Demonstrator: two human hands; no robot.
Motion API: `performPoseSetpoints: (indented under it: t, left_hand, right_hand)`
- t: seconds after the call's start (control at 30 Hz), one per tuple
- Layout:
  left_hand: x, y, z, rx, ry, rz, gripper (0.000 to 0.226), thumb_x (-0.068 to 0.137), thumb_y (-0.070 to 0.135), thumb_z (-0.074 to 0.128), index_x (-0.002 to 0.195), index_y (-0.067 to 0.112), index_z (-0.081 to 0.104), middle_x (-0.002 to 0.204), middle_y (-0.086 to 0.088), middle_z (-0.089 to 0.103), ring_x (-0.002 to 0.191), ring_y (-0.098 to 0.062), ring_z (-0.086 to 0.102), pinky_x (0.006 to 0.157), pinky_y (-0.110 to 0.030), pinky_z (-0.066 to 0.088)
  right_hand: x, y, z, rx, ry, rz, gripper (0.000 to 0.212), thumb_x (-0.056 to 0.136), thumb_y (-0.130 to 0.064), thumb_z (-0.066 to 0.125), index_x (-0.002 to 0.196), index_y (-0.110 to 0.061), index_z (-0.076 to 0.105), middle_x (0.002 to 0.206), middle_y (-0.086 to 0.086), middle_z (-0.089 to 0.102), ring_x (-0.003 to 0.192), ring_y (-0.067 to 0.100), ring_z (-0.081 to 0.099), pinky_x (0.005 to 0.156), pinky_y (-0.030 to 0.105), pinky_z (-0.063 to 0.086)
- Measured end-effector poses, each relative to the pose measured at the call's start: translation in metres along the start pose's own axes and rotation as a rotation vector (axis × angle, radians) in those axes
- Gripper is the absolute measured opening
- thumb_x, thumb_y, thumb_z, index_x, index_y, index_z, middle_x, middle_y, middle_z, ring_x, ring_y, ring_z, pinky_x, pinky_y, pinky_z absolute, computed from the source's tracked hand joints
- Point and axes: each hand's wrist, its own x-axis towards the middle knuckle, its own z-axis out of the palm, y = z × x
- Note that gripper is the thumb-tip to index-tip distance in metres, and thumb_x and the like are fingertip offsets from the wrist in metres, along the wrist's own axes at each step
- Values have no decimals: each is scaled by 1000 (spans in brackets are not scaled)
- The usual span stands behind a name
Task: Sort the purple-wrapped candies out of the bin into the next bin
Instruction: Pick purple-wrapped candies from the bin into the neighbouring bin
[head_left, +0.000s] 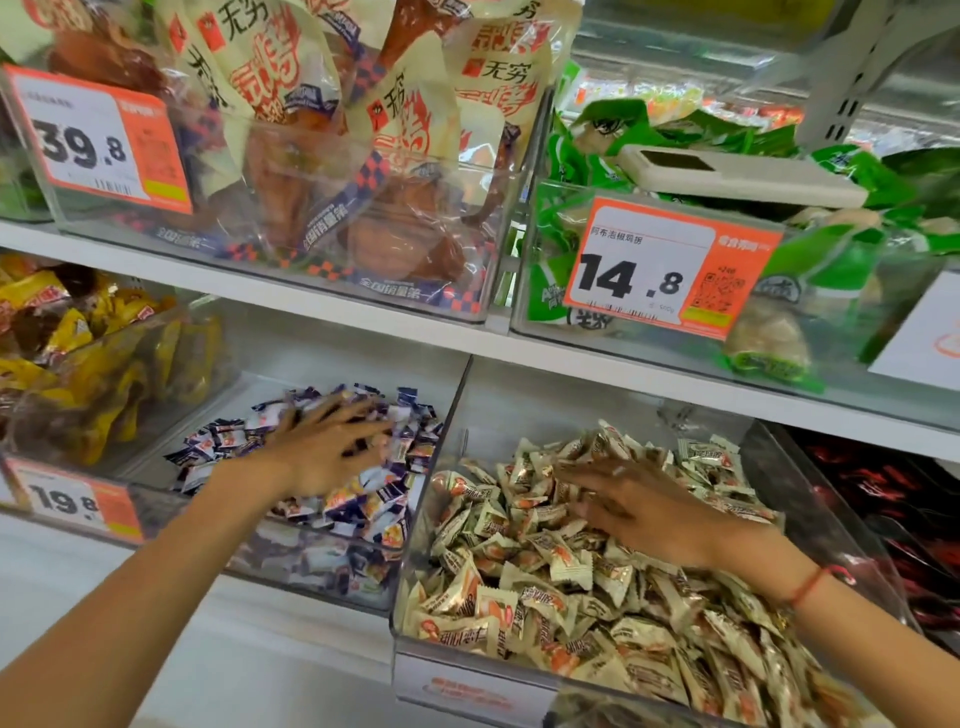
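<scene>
Head view | my left hand (324, 447) lies spread, fingers straight, on purple-wrapped candies (363, 499) in the left clear plastic bin (311, 582) | my right hand (641, 506) rests flat on cream-wrapped candies (545, 587) in the right clear bin (415, 587), gripping nothing.

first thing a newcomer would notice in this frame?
Two bare hands spread over neighbouring clear bins on the lower shelf: the left hand lies with fingers splayed on the purple-wrapped candies, the right hand on the heap of beige-wrapped candies in the next bin. Above them, the orange price tags shout: 39.8 at upper left, 14.8 on the bin of green packets.
</scene>
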Motion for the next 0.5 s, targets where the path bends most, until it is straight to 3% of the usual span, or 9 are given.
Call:
performPoseSetpoints:
  t: [0.03, 0.1, 0.2, 0.27, 0.37, 0.43, 0.5]
  left_hand:
    - [1, 2, -2, -10, 51, -56, 68, 83, 76, 11, 146, 50, 16, 160, 10, -6, 147, -20, -12, 116, -55, -5]
    - [-5, 13, 0, -58, 259, -93, 56, 92, 65, 21, 145, 47, 28, 161, 4, 2, 147, -25, -5, 117, -53, -2]
    - [-36, 48, 2, -331, 603, 19, 67, 92, 70, 16, 140, 33, 44, 155, 3, 27, 141, -19, 29, 116, -44, 19]
    - [-58, 73, 6, -570, 549, 105, 63, 90, 69, 24, 142, 36, 39, 144, 18, 33, 121, -2, 43, 107, -30, 29]
    - [-68, 91, 22, -862, 378, 158, 45, 91, 54, 39, 134, 54, 25, 123, 28, 35, 96, 10, 41, 97, -24, 32]
    - [-65, 87, 30, -965, 376, 174, 44, 92, 48, 46, 130, 59, 27, 116, 31, 40, 86, 15, 36, 84, -20, 36]
    - [-61, 83, 32, -986, 384, 177, 43, 87, 50, 47, 126, 63, 34, 99, 38, 53, 80, 8, 40, 71, -9, 34]
  right_hand:
    - [-2, 1, -1, 4, -11, -8, 55, 93, -60, 24, 146, -44, 27, 154, -15, 28, 145, 10, 21, 121, 49, 7]
    - [-5, 4, -3, 27, 4, -13, 57, 90, -63, 26, 144, -44, 32, 150, -14, 37, 141, 3, 27, 120, 47, 12]
    - [-5, 0, -5, 65, 103, -95, 60, 87, -69, 32, 141, -44, 38, 146, -18, 41, 130, -6, 33, 118, 47, 21]
    - [-1, -12, -2, 28, 73, -154, 67, 83, -75, 35, 144, -48, 28, 152, -20, 30, 141, 3, 23, 120, 47, 12]
    - [20, -38, 9, -6, -37, -242, 75, 82, -76, 39, 147, -51, 11, 159, -14, 17, 145, 11, 13, 121, 45, 7]
    - [41, -51, 19, 12, -137, -272, 76, 84, -71, 44, 148, -49, 9, 160, -11, 12, 145, 17, 18, 120, 46, 13]
    - [61, -58, 25, 29, -146, -270, 69, 86, -66, 47, 147, -45, 22, 159, -6, 19, 134, 18, 39, 117, 45, 26]
